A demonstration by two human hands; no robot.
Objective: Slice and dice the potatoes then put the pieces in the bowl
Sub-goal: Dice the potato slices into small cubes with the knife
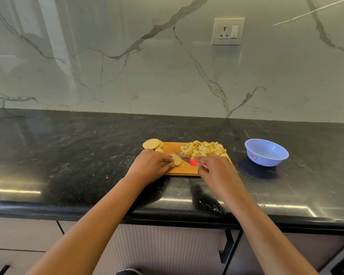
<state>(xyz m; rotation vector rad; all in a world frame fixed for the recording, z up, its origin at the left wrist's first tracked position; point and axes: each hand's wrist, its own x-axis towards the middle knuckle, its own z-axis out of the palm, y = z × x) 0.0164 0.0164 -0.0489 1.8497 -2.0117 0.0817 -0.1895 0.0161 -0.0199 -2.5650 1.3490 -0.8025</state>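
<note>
- I see the board (184,170) lying near the counter's (68,155) front edge, with the bowl (266,158) well apart from it to the right.
- My left hand (150,164) sits at the board's left edge, fingers curled, tips holding down one slice (177,160) that lies flat.
- My right hand (213,168) is closed around the red handle of the knife (188,159); the blade points left and meets the slice at its right side.
- The dice (203,149) form a large heap on the board's far right corner, so I judge most of the potato is already cut to size.
- A short stack of uncut slices (152,143) sits on the far left corner, partly overhanging the edge, with one smaller piece just in front of it.
- I see no whole potato anywhere, so the slicing step looks done.
- The step in hand is dicing: the slice under my fingers first, then the few in the stack.
- The bowl looks empty from here; nothing has gone into it yet as far as I can tell.
- Left to do, by my reckoning: finish the last slices, then move the whole heap across the bare counter into the bowl.
- I put the job at well past halfway on cutting, with the transfer not yet begun.
</note>
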